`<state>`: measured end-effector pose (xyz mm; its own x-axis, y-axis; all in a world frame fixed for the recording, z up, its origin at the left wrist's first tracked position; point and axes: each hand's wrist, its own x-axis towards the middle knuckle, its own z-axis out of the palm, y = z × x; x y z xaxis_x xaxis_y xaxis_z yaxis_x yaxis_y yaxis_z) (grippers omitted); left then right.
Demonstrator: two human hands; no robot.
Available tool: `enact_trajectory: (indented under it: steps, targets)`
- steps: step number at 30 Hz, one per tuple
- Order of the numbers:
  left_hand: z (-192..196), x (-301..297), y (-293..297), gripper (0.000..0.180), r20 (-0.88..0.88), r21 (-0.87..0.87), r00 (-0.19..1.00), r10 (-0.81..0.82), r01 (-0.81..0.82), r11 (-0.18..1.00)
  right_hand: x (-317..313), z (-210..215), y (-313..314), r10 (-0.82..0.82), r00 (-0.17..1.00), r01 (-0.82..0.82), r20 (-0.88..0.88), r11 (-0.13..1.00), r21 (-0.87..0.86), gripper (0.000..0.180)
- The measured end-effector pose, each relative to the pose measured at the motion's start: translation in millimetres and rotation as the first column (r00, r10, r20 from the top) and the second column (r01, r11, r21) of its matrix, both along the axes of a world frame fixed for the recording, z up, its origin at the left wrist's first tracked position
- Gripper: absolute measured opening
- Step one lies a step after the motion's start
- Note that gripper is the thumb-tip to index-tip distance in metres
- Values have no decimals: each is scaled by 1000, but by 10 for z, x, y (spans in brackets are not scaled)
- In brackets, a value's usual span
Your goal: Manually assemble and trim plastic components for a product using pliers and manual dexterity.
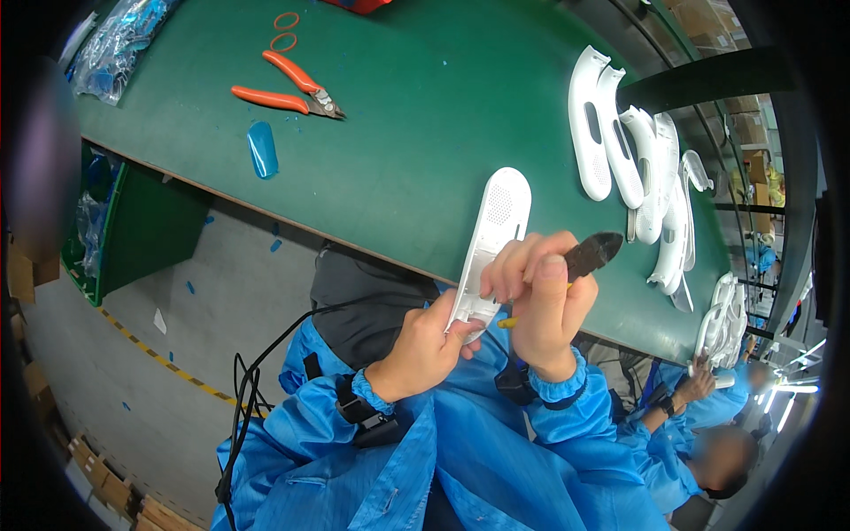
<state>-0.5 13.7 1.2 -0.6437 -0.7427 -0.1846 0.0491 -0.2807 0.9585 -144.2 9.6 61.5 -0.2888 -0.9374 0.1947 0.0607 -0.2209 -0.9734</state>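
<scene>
My left hand (418,350) grips the lower end of a long white plastic shell (498,217), held tilted near the table's front edge. The shell has rounded ends, a patch of small holes at the top and a slot lower down. In my right hand (547,311) is a hand tool with a dark metal head (595,254) and a yellow end (507,323) showing below the fingers. Its exact kind is partly hidden by my hand. The right fingertips touch or nearly touch the shell's right edge.
On the green table (398,115) lie orange-handled cutters (288,96), orange rings (284,42) and a blue plastic piece (262,150). Several white shells (589,124) lie at the right. Another person's hand (697,382) is at the far right. A green bin (150,221) stands left.
</scene>
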Motion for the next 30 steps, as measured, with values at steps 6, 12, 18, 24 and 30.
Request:
enact_trajectory:
  steps: [6,12,18,24,30]
  targets:
    - [-14,17,-10,22,-6,-36,1000,2,-2,999,104,-8,110,47,982,-38,-181,998,57,29]
    - [-11,35,-23,24,-10,3,1000,-25,25,1000,33,21,53,0,1000,0,17,999,-39,19]
    - [33,39,-41,21,-6,54,999,-40,41,998,47,-47,44,-41,999,40,-14,996,-77,20]
    - [-27,44,-69,22,-11,30,999,-39,39,999,74,19,84,-16,1000,11,-26,986,-165,18]
    - [-35,50,-55,22,-130,86,988,-80,92,992,122,85,87,-71,997,72,12,993,-98,22]
